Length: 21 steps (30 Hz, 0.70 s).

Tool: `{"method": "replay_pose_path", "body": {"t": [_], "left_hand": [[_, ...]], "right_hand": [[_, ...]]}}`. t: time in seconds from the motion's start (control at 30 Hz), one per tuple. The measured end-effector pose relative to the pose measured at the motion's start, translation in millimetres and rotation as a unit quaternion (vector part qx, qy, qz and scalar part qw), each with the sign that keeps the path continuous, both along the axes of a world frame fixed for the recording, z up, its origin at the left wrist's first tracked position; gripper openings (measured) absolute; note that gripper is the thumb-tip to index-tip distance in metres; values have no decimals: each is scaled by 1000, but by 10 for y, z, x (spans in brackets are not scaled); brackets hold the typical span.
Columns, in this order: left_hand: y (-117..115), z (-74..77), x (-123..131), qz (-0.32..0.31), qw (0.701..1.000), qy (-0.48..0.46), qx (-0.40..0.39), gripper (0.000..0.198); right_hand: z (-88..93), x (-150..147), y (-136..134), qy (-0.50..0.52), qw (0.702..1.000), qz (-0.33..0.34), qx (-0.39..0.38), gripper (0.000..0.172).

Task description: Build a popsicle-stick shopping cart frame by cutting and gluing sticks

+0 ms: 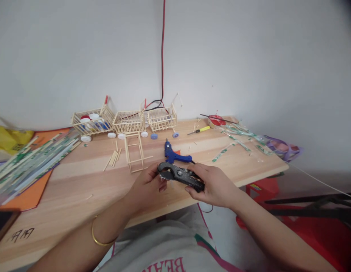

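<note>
My right hand [213, 185] is closed round the handles of black cutting pliers [179, 174], held over the front of the wooden table [79, 181]. My left hand [148, 185] pinches at the pliers' jaws; what its fingertips hold is too small to make out. Just beyond the hands lie a blue glue gun [175, 155] and an open frame of thin sticks [135, 152]. Loose sticks [114, 158] lie left of that frame.
Three stick-built carts [127, 121] with bottle-cap wheels stand along the wall. A pile of wrapped sticks [28, 160] lies on orange card at left. A yellow screwdriver [199, 130], a red tape roll [216, 121] and torn wrappers [240, 134] are at right. A red-black cable [163, 56] hangs down the wall.
</note>
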<state>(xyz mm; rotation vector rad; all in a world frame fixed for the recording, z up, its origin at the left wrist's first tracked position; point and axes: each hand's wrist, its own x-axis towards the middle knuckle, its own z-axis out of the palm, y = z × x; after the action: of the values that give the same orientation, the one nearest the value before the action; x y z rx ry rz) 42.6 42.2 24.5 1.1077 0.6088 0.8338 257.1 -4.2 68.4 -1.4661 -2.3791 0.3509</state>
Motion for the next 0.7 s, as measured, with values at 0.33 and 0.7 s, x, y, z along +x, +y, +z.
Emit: {"method": "replay_pose_path", "body": {"t": [0.33,0.7], "left_hand": [[1,30,-26,7,998,62,31,20],[0,24,-52,9,993,97,73,18]], "right_hand": [[-12,-54,43,-30,999,-3,-13,42],[-103,-6,95,-71,997,15,33,19]]}}
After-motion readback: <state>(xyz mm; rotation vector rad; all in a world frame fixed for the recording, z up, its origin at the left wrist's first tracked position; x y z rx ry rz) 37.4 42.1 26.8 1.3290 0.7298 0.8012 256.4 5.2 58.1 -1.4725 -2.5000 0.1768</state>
